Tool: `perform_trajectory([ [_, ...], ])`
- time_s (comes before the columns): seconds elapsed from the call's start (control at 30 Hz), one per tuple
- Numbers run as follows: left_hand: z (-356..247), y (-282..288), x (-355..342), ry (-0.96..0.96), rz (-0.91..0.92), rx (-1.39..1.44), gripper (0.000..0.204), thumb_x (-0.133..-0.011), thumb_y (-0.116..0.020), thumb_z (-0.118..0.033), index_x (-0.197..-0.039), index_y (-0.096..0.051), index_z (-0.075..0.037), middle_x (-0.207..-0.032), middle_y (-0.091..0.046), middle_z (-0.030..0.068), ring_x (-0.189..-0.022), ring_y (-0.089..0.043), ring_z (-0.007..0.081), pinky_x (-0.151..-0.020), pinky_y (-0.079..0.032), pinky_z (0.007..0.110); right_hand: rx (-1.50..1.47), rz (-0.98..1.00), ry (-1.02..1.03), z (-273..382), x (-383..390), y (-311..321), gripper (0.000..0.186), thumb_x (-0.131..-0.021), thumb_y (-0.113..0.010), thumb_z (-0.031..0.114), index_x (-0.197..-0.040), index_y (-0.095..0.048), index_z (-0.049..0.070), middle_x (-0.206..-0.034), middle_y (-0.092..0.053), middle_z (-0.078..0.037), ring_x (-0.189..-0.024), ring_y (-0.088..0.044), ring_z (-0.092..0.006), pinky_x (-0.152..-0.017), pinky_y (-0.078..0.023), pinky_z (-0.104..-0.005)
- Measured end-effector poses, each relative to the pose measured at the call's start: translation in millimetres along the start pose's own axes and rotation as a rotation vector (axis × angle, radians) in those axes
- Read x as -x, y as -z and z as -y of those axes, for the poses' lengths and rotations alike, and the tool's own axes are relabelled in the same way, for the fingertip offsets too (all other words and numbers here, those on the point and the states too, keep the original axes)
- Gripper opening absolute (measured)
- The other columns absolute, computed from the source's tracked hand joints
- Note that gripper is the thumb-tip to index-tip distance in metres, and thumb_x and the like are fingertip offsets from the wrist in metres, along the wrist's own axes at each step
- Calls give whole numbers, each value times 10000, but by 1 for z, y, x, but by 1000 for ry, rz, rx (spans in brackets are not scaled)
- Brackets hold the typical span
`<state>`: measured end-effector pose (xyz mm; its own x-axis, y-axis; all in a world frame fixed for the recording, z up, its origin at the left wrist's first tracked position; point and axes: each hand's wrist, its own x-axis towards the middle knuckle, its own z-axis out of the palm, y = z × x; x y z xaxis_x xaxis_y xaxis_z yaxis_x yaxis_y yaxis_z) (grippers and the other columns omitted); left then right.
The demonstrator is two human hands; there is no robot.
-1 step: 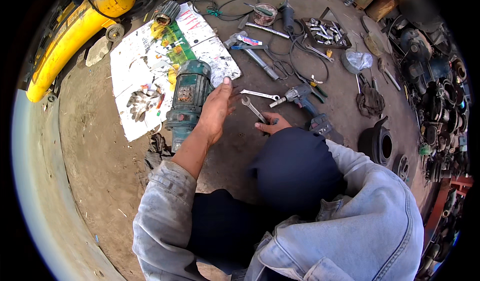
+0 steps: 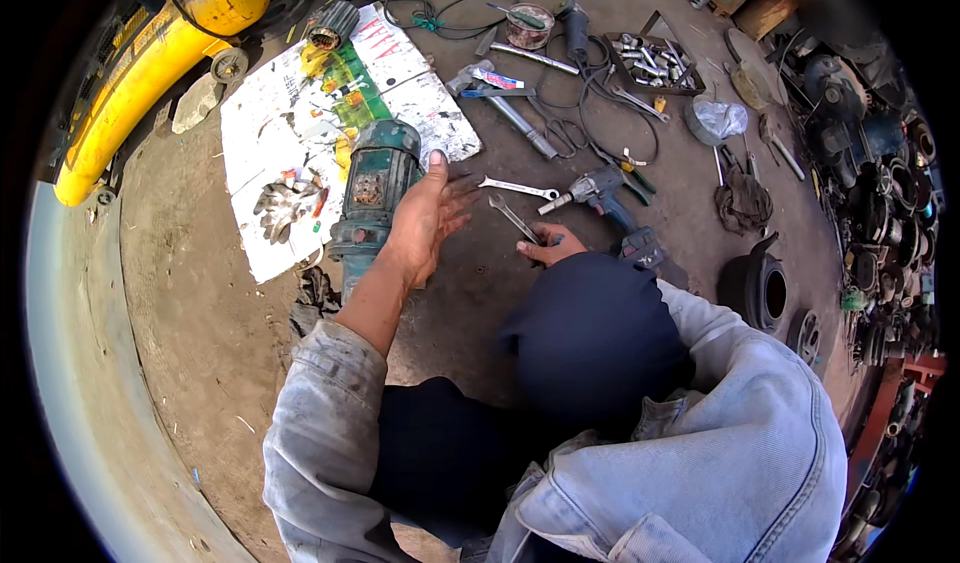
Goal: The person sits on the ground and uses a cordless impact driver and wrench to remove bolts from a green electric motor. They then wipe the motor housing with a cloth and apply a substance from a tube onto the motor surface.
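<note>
A green electric motor [image 2: 375, 188], worn and greasy, lies on the ground at the lower edge of a white printed sheet [image 2: 250, 173]. My left hand [image 2: 425, 221] is beside its right side, thumb up and fingers spread, holding nothing; whether its palm edge touches the housing I cannot tell. My right hand [image 2: 552, 246], near my dark-clad knee, grips a wrench [image 2: 512, 218] whose open jaw points up and left. Another wrench [image 2: 518, 189] lies just beyond it. A cordless impact driver [image 2: 600, 198] rests to the right of that hand.
A socket tray [image 2: 655, 66], an angle grinder [image 2: 576, 33] with its cord, and a steel tube [image 2: 524, 128] lie farther off. Stained gloves [image 2: 285, 208] rest on the sheet. A yellow tank [image 2: 130, 93] stands at left, a black cylindrical part [image 2: 760, 288] at right.
My left hand has shifted slightly left and down, and its fingers show more spread. The wrench in my right hand has moved a little to the right and turned.
</note>
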<state>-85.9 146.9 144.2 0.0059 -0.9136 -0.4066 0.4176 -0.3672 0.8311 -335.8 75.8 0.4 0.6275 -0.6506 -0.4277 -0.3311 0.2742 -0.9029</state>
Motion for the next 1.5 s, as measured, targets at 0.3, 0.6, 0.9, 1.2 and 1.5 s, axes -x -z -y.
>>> perform_trajectory([
  [0.3, 17, 22, -33, 180, -1, 120, 901, -995, -245, -749, -1480, -411, -9, -1449, -553, 218, -1319, -559, 356, -1086, -438, 483, -319, -447, -58, -22, 34, 110, 201, -973, -711, 268, -955, -653, 76, -732, -552, 56, -617, -486, -58, -557, -383, -247],
  [0.6, 41, 11, -47, 271, 254, -1053, 698, -1018, -480, -595, -1289, -615, 34, -1243, -673, 237, -1190, -624, 375, -1018, -474, 413, 1254, -973, 507, 29, 61, 160, 480, -919, -742, 242, -1311, -593, 7, -1261, -516, -185, -1049, -602, -247, -824, -519, -337],
  [0.9, 46, 3, -20, 257, 616, -1526, 670, -966, -598, -531, -1361, -569, 10, -1233, -672, 235, -1199, -608, 414, -1001, -487, 470, 690, 227, 332, -10, 54, 26, 306, -892, -713, 48, -1193, -664, 44, -1195, -577, -147, -1012, -653, -345, -811, -543, -411],
  [1.2, 1, 14, -6, 184, 738, -1248, 658, -970, -626, -513, -1402, -564, -20, -1223, -694, 183, -1150, -658, 340, -967, -515, 416, 613, 240, 220, -45, 53, 33, 304, -921, -698, 123, -1207, -662, 27, -1091, -644, -147, -943, -666, -336, -802, -536, -405],
  [1.5, -33, 226, 37, -259, -593, -242, 421, -1019, -604, -260, -1367, -577, -24, -1144, -701, 143, -909, -694, 186, -784, -566, 322, 492, 261, 259, -58, 47, 23, 383, -933, -717, 239, -1215, -655, -13, -1046, -666, -150, -882, -628, -270, -763, -505, -368],
])
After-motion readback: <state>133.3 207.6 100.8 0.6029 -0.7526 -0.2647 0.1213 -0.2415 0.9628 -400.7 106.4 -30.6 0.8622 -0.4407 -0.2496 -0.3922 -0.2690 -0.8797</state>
